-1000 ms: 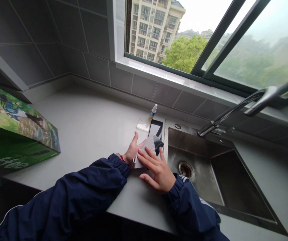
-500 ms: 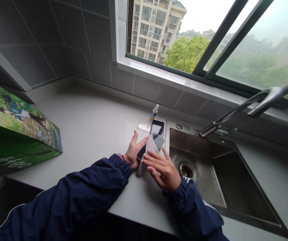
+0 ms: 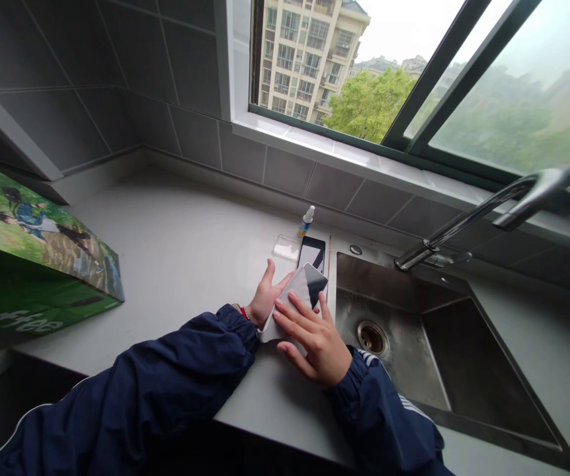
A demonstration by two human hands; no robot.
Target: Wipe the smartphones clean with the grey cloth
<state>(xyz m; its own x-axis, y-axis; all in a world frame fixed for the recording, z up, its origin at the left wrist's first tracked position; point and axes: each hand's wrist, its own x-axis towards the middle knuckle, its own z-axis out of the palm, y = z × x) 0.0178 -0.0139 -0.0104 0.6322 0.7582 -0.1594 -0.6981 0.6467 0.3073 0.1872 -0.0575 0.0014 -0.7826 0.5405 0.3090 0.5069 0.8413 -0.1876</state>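
My left hand point(image 3: 264, 299) grips a dark phone point(image 3: 315, 280) from underneath, thumb up at its left edge, just above the grey counter point(image 3: 176, 258). My right hand point(image 3: 309, 334) lies on top with fingers stretched out flat, pressing a light grey cloth point(image 3: 291, 294) onto the phone's screen. The cloth covers most of the phone; only its far corner shows. A second dark phone point(image 3: 311, 252) lies flat on the counter just behind, beside a clear phone case point(image 3: 285, 247) and a small spray bottle point(image 3: 306, 220).
A steel sink point(image 3: 428, 344) with a drain point(image 3: 372, 336) opens right next to my hands, under a long chrome tap point(image 3: 483, 211). A green box point(image 3: 32, 264) sits at the counter's left. Grey tiled wall and a window ledge point(image 3: 364, 158) run behind.
My right hand slid the cloth down the screen toward me, then back up over it. The phone's exposed part grew and shrank again. The left hand kept its hold.
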